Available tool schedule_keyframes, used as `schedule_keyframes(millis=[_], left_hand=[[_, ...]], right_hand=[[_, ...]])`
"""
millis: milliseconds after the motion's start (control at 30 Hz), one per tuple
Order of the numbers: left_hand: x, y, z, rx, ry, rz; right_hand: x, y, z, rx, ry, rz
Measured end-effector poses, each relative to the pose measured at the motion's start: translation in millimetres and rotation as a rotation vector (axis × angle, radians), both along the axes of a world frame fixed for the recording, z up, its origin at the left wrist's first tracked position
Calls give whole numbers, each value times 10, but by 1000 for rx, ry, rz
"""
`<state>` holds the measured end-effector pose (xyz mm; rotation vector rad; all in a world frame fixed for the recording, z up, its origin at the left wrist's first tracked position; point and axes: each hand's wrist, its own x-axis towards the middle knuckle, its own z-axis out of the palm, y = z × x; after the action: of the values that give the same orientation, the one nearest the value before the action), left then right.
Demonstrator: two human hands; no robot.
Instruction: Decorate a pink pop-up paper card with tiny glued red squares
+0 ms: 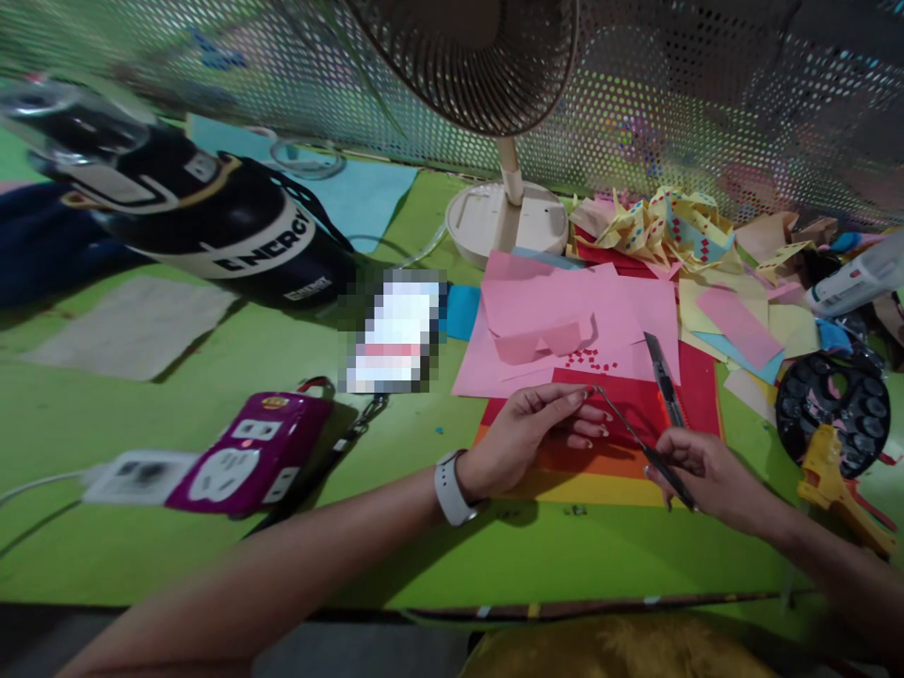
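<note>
My left hand (526, 428), with a white band on its wrist, pinches a tiny red paper piece (590, 391) between thumb and forefinger; its other fingers are loosely spread. My right hand (699, 466) is closed on slim, dark-handled tweezers (639, 438), whose thin metal tip meets the left fingertips. Small red paper squares (589, 360) lie scattered on pink paper (565, 292) just beyond the left hand. A utility knife (664, 377) with its blade out rests on red paper (696, 386) beside the right hand. Orange and yellow sheets (565, 486) show beneath both hands.
A fan (508, 221) stands at the back before a perforated screen. To the left are a large dark bottle (240, 235), a phone (395, 334) and a purple power adapter (254, 452). Paper scraps (664, 231), a round black tray (833, 410) and a yellow glue gun (830, 480) lie right.
</note>
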<state>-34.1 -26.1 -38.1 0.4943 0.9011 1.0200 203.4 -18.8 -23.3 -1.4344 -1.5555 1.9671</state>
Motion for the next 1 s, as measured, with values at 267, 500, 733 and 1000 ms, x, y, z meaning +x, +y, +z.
schedule_keyframes(millis=[267,500,733,1000], left_hand=[[3,9,-2,17,-54,14],[0,0,-15,61,-49,-10],[14,-1,-11,57,-59,-11],[13,-2,-26,37,-49,-5]], right_hand=[[11,10,-12,12,-14,6],[18,11,-18,16,-6,21],[-9,3,-4,-3,7,12],[-32,20,15,-14,14,8]])
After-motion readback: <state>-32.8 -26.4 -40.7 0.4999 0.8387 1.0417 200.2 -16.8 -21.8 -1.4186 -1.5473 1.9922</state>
